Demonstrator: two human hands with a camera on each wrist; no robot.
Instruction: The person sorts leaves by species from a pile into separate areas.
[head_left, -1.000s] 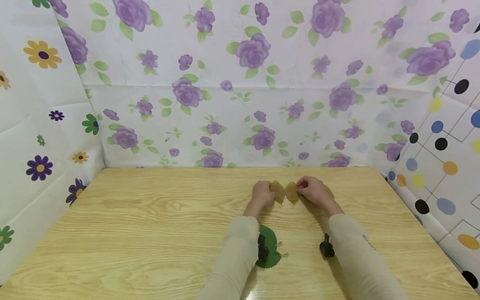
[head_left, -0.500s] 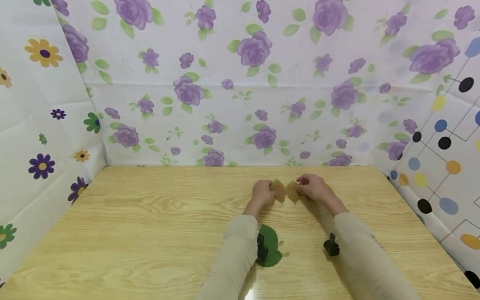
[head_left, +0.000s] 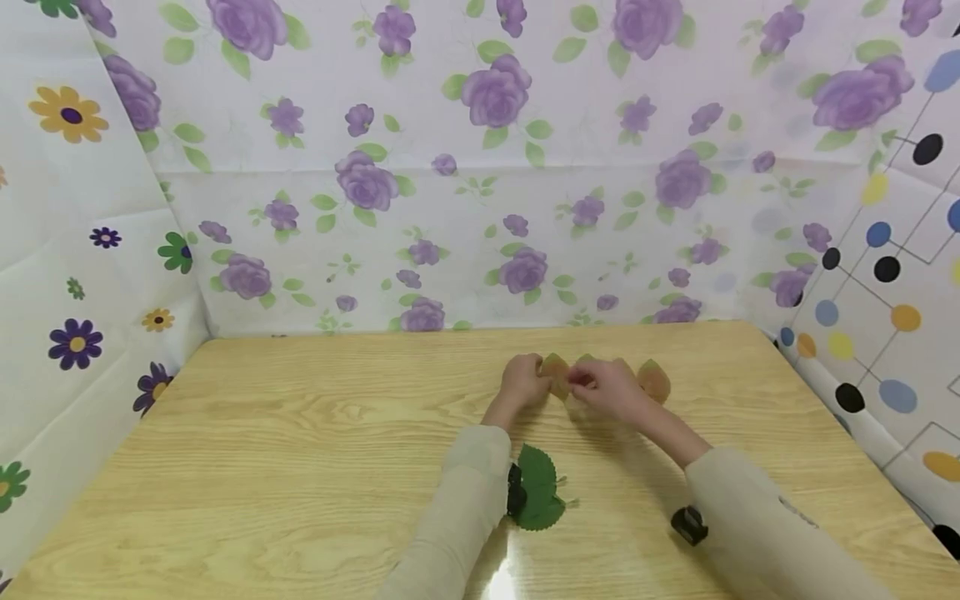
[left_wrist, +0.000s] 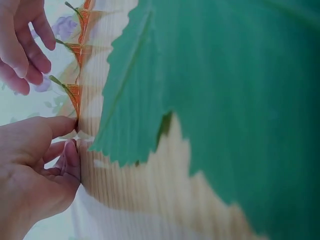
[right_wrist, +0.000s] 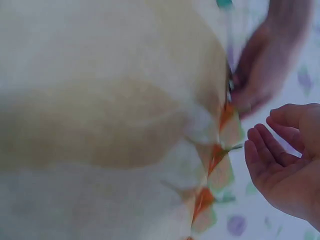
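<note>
Just now our right hand (head_left: 611, 387), loose and empty, shifted left, uncovering rightmost leaf (head_left: 654, 382), seemingly settled unheld. Left hand (head_left: 525, 381) touched leftmost leaf (head_left: 556, 372); pinch unclear.

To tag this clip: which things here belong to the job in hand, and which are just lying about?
Apparently in the job:
row of brownish leaves
left hand, touching the end leaf
right hand, close to the row

Apparently just lying about:
green leaves, not held
</note>
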